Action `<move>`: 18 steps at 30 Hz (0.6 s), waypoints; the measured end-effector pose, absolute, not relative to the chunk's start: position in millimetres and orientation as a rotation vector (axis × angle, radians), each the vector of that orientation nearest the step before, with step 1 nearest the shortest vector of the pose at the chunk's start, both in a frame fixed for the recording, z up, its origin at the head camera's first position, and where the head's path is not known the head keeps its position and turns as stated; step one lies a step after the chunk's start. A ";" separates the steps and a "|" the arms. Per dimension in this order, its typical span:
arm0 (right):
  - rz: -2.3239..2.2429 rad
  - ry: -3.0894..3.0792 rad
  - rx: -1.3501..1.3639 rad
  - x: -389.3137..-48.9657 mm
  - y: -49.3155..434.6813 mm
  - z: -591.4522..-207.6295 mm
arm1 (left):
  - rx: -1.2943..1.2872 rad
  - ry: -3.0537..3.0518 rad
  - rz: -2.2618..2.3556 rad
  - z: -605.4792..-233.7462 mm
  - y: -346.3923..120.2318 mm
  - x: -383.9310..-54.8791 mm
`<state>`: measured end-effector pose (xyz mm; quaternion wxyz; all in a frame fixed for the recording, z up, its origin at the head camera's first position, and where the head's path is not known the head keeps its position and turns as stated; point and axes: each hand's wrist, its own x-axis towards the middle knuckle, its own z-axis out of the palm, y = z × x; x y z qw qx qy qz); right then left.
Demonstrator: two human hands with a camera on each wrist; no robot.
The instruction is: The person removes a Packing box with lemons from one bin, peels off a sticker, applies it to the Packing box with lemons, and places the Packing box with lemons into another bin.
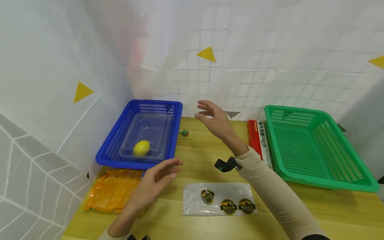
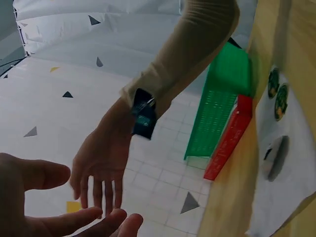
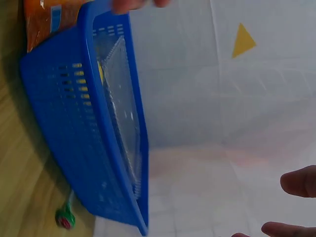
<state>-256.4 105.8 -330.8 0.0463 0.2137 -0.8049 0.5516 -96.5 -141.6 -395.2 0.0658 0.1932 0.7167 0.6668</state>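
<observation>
Both hands hang over the wooden table with nothing in them. My left hand (image 1: 153, 181), fingers relaxed and parted, is near the front right corner of the blue basket (image 1: 102, 156). In the head view it overlaps the edge of an orange packet (image 1: 115, 190). Raised higher and farther back, my right hand (image 1: 217, 121) has loosely bent fingers pointing left. Inside the blue basket lies a clear plastic tray (image 1: 153, 128), with a yellow lemon (image 1: 141, 148) at its near end. A flat plastic bag (image 1: 195, 208) bearing round fruit stickers (image 1: 228, 207) lies between the forearms.
A green basket (image 1: 279, 160) stands at the right, next to a red and white pasta box (image 1: 255, 136). Beside the blue basket is a small green and red object (image 1: 184, 133). White sheeting (image 1: 240, 40) with yellow triangles rises behind the table and at the left.
</observation>
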 end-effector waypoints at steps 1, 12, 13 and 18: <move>1.711 -2.469 0.652 -259.5 100.0 -332.5 | 0.576 2.148 1.986 -400.4 -138.1 -96.9; 1.755 -2.673 0.625 -287.3 32.1 -348.8 | 0.572 2.099 1.709 -456.5 -109.5 -122.9; 1.776 -2.692 0.612 -288.2 26.3 -349.0 | 0.591 2.105 1.695 -460.9 -107.3 -125.9; 1.853 -2.790 0.499 -290.2 -0.4 -350.4 | 0.650 2.125 1.682 -476.2 -100.2 -135.6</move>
